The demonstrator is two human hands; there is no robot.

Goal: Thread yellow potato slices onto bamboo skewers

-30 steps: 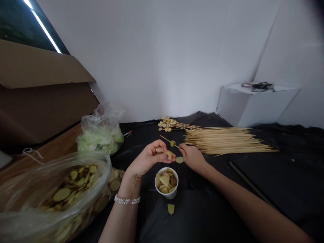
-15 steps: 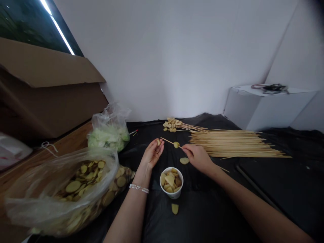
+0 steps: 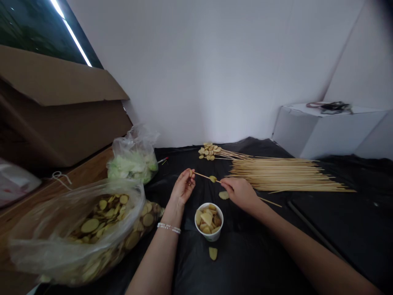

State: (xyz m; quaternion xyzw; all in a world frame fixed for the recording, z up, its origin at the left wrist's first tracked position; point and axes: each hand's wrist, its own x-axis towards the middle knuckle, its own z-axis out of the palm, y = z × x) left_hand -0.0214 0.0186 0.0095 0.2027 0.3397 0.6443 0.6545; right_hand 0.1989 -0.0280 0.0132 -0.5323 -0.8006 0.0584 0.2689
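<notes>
My right hand (image 3: 241, 191) is closed on a wooden skewer (image 3: 202, 175) that carries one potato slice (image 3: 213, 179) partway along it. The skewer's far tip meets another potato slice (image 3: 191, 173), pinched between the fingers of my left hand (image 3: 183, 187). Whether the tip has pierced that slice I cannot tell. Below the hands stands a white paper cup (image 3: 199, 229) filled with potato pieces (image 3: 207, 218). One loose slice (image 3: 224, 195) lies by my right hand, and another loose piece (image 3: 213, 253) lies in front of the cup.
Left stands an open plastic bag (image 3: 37, 246) of potato slices, with a bag of pale green vegetable (image 3: 132, 164) behind it. Bare skewers (image 3: 285, 174) lie in a pile at right. Skewered slices (image 3: 208, 151) rest at the back. A cardboard box (image 3: 61, 127) and white box (image 3: 325, 131) flank the black-covered table (image 3: 245, 262).
The skewer tip and the slice in my left hand have come together. The slice on the skewer has shifted slightly left with it.
</notes>
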